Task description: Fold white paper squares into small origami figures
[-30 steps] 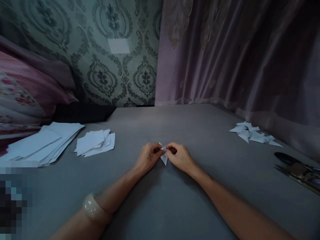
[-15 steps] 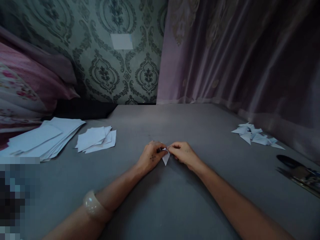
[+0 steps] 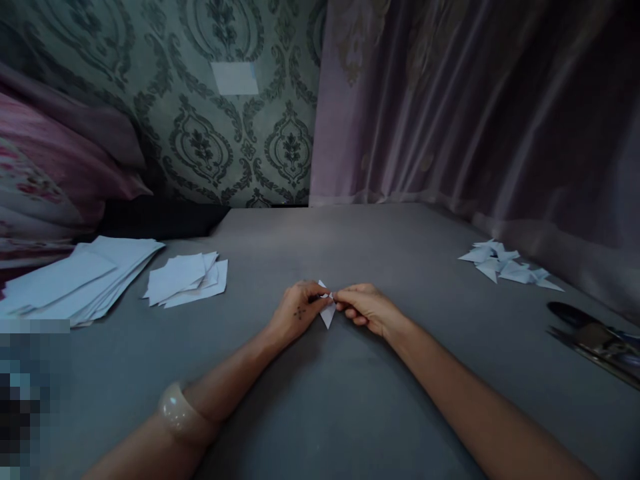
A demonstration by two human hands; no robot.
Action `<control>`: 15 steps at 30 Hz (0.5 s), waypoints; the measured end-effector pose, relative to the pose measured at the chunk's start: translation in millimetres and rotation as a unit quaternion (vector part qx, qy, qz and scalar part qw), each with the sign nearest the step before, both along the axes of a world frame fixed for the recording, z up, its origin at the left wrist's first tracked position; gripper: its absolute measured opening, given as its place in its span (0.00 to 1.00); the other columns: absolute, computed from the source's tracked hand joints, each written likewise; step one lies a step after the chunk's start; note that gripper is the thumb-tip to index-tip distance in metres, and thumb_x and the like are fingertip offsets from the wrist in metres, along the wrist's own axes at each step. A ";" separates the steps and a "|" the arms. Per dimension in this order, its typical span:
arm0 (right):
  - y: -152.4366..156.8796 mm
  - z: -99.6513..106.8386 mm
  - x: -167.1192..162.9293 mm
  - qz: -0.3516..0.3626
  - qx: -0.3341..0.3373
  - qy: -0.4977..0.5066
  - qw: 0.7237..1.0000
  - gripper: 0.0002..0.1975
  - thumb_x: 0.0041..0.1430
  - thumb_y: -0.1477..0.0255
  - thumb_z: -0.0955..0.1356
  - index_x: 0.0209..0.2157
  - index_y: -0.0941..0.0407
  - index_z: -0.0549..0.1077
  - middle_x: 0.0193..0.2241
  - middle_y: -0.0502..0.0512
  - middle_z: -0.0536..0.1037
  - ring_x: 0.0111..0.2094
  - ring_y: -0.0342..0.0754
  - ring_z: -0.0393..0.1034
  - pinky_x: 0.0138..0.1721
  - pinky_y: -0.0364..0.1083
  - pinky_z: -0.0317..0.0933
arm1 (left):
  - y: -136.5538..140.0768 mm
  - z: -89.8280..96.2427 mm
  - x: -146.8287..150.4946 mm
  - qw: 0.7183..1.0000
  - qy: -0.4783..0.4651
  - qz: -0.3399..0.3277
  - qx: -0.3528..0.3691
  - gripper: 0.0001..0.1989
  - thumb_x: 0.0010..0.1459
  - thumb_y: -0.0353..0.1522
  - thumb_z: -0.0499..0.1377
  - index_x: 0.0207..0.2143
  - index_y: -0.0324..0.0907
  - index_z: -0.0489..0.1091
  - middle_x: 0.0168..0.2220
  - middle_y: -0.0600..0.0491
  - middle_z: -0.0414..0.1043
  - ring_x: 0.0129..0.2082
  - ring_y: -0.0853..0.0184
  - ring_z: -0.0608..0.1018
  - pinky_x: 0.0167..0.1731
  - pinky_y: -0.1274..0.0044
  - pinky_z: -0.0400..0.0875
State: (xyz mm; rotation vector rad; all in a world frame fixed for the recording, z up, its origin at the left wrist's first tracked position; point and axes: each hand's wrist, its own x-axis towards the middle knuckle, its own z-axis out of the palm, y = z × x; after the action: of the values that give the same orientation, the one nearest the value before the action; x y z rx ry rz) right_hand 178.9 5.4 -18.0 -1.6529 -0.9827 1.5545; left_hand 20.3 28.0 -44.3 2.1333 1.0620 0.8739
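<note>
A small folded piece of white paper point(image 3: 327, 316) is held between my hands just above the grey surface, one pointed end toward me and another tip showing beyond my fingers. My left hand point(image 3: 299, 308) pinches it from the left between thumb and fingers. From the right, my right hand point(image 3: 367, 308) closes thumb and forefinger on its edge, the other fingers curled under. The fingertips hide the paper's middle, so the exact folds cannot be made out. A pale bangle point(image 3: 183, 412) circles my left forearm.
On the left lie a stack of large white sheets point(image 3: 95, 277) and a smaller pile of cut paper point(image 3: 183, 277). Several folded paper pieces point(image 3: 510, 263) rest at the right. Nearer, a dark object point(image 3: 575, 315) lies by the right edge. A curtain point(image 3: 400, 120) hangs behind the grey surface point(image 3: 350, 233).
My right hand has turned slightly, its curled lower fingers now showing. More of the paper's far tip shows above my fingers. The whole view has shifted a little.
</note>
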 end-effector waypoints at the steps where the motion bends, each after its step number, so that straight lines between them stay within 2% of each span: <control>1: -0.5 0.2 -0.4 -0.003 0.002 -0.003 1.000 0.09 0.53 0.78 0.65 0.21 0.59 0.67 0.17 0.46 0.68 0.11 0.31 0.52 0.08 0.34 0.39 | 0.2 -0.6 0.1 1.000 -0.002 -0.001 0.002 0.06 0.55 0.31 0.59 0.33 0.42 0.76 0.30 0.53 0.76 0.32 0.68 0.75 0.33 0.78 0.65; 15: -3.9 4.3 -1.4 -0.034 0.026 -0.042 0.998 0.09 0.49 0.78 0.67 0.18 0.58 0.66 0.13 0.44 0.66 0.11 0.32 0.51 0.08 0.34 0.40 | -1.0 -1.0 1.9 1.000 -0.018 -0.005 0.002 0.07 0.56 0.30 0.58 0.32 0.41 0.76 0.30 0.53 0.76 0.31 0.68 0.76 0.33 0.79 0.66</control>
State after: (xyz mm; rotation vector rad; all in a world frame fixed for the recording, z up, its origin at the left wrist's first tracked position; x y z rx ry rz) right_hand 177.5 1.5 -13.8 -1.7084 -0.9918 1.4148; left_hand 22.2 26.9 -45.2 2.1162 1.0320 0.9066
